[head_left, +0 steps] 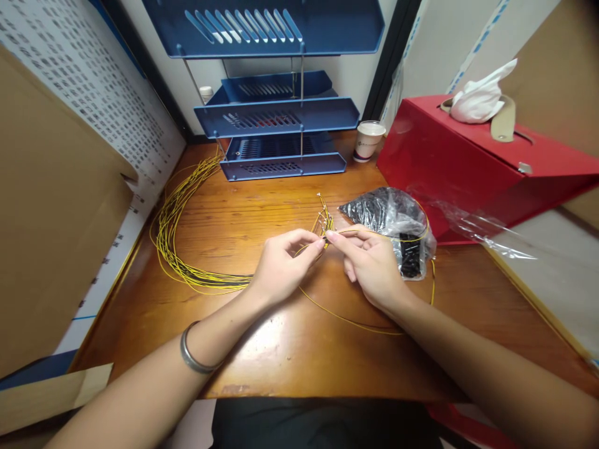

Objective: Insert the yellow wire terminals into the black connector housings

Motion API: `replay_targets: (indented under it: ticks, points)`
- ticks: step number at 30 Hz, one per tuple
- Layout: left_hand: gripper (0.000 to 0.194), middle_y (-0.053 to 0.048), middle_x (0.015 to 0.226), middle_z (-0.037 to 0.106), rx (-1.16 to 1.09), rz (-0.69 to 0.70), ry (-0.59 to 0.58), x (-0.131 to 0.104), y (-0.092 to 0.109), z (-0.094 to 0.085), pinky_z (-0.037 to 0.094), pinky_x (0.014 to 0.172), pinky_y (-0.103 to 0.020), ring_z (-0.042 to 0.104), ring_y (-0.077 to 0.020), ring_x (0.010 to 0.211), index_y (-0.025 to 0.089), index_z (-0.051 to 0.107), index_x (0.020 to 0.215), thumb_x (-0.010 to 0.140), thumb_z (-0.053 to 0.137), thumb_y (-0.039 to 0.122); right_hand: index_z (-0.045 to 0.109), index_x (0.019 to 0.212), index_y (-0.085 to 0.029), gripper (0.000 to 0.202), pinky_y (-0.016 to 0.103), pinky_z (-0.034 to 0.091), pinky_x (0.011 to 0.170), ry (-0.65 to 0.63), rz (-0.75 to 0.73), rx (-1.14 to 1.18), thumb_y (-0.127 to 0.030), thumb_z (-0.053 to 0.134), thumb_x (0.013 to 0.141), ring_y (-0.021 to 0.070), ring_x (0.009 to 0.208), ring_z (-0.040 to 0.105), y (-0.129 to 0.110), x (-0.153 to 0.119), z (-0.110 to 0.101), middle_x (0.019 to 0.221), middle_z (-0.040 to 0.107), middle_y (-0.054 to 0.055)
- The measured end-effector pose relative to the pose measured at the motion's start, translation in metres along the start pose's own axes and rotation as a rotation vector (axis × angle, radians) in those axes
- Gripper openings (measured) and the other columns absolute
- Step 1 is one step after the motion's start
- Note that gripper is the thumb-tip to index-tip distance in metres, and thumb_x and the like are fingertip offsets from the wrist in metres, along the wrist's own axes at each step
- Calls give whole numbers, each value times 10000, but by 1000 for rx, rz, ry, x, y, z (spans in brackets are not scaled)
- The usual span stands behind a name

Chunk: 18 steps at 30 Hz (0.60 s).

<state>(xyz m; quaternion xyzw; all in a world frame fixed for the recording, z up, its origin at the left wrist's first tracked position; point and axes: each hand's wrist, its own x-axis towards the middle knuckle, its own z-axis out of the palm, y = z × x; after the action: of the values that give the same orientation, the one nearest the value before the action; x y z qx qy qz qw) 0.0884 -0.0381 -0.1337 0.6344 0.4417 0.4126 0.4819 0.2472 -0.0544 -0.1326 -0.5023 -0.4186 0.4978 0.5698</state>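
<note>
My left hand [281,265] and my right hand [372,265] meet above the middle of the wooden table. Left thumb and forefinger pinch a small black piece, which looks like a connector housing [326,241]. Pressed close against it, my right fingertips grip a thin yellow wire [384,236] that loops off to the right. Whether the wire's end sits inside the black piece is hidden by the fingertips. Just beyond the fingers lies a cluster of wire ends [324,215] with small metal tips. A large coil of yellow and black wires [171,249] curves away to the left.
A clear plastic bag of small black parts [384,212] lies beside my right hand. Behind stand a blue tiered tray [281,118] and a paper cup [368,142]. A red box with tissue [449,168] is at the right, cardboard [56,206] at the left.
</note>
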Motion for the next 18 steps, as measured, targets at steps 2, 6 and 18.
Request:
replay_targets:
  ticks: [2, 6, 18]
  points:
    - [265, -25, 708, 689, -17, -22, 10, 0, 1, 0, 451, 536, -222, 569, -110, 566, 146, 714, 841, 861, 706, 410, 652, 732, -177, 417, 211, 234, 294, 31, -17, -1, -511, 886, 646, 47, 307, 364, 0, 1, 0, 499, 564, -57]
    - [267, -18, 680, 669, -23, -18, 14, 1, 2, -1, 456, 545, -223, 565, -109, 565, 145, 700, 827, 865, 695, 409, 675, 737, -187, 376, 212, 237, 331, 41, -65, -12, -495, 879, 669, 51, 365, 369, 3, 2, -1, 497, 525, -59]
    - [244, -39, 747, 704, -15, 6, 18, 0, 0, 1, 474, 565, -229, 588, -120, 604, 151, 710, 843, 867, 702, 394, 706, 741, -185, 308, 225, 272, 370, 88, -80, -15, -443, 864, 683, 85, 475, 457, 8, 1, 0, 646, 637, 5]
